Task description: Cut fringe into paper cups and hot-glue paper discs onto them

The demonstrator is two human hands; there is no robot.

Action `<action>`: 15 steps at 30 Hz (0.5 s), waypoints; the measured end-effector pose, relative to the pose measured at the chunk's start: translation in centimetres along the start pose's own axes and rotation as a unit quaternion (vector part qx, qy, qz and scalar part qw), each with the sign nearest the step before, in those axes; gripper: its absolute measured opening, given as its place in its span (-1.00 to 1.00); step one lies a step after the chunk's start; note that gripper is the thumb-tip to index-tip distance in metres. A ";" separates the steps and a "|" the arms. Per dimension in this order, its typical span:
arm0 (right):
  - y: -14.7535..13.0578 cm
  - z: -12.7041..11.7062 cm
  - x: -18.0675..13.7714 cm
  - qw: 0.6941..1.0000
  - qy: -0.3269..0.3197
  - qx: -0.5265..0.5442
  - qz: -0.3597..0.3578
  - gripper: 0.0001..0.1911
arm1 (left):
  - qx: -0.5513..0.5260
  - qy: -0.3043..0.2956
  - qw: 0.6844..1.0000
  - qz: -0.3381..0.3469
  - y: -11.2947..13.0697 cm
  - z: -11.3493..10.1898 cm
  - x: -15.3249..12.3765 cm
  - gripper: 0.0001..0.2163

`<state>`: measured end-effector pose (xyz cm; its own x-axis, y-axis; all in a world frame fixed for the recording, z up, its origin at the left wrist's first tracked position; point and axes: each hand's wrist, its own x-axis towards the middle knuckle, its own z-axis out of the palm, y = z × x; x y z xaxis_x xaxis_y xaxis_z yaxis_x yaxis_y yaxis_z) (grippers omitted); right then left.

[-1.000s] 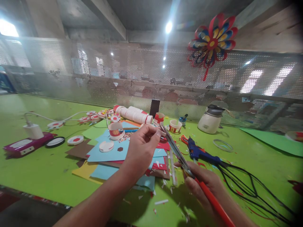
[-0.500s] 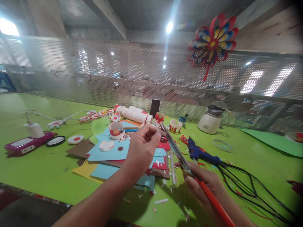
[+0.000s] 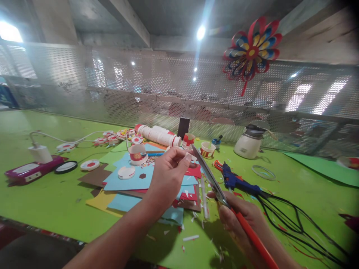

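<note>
My left hand (image 3: 171, 173) is closed in a pinch on a small white piece of paper (image 3: 193, 157), mostly covered by the fingers. My right hand (image 3: 238, 213) grips scissors (image 3: 209, 173) with red handles. The blades point up and away, their tips close beside the white piece; whether they touch it I cannot tell. Beneath the left hand lies a stack of coloured paper (image 3: 123, 186) in blue, brown, yellow and red. On it rest a white disc (image 3: 126, 172), a small dark hexagon (image 3: 143, 176) and a cut paper cup (image 3: 137, 154). Paper scraps (image 3: 191, 237) litter the table below the hands.
A blue glue gun (image 3: 238, 183) with a looping black cable lies at right. Behind it stand a white kettle (image 3: 249, 144) and a cut cup (image 3: 208, 149). A stack of cups (image 3: 159, 135) lies at the back. At left sit a purple power strip (image 3: 33, 170) and a black-rimmed disc (image 3: 66, 167).
The scissors have shifted very slightly to the right, their tips a little farther from the left fingers. My left hand stays in almost the same place.
</note>
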<state>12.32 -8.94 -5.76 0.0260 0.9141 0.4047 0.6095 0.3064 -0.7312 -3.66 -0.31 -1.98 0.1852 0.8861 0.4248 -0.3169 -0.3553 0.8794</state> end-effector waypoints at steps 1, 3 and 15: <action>-0.1 0.0 0.0 1.000 0.011 0.009 0.013 -0.60 | -0.009 -0.002 1.000 -0.002 0.1 0.0 0.0 -0.89; -0.3 -0.1 0.1 0.999 0.032 0.024 0.036 -0.59 | -0.010 -0.009 1.000 -0.002 0.2 0.1 0.1 -0.89; -0.4 -1.6 0.8 0.840 -0.116 0.504 0.165 -0.89 | 0.067 -0.275 0.956 0.077 -0.8 1.2 -1.4 -0.91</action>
<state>13.38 -8.78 -4.27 -0.1654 0.9846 0.0572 -0.3845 -0.0109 -0.9231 -2.52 -1.64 -3.03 0.6181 0.5432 0.5682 -0.2643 -0.5372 0.8010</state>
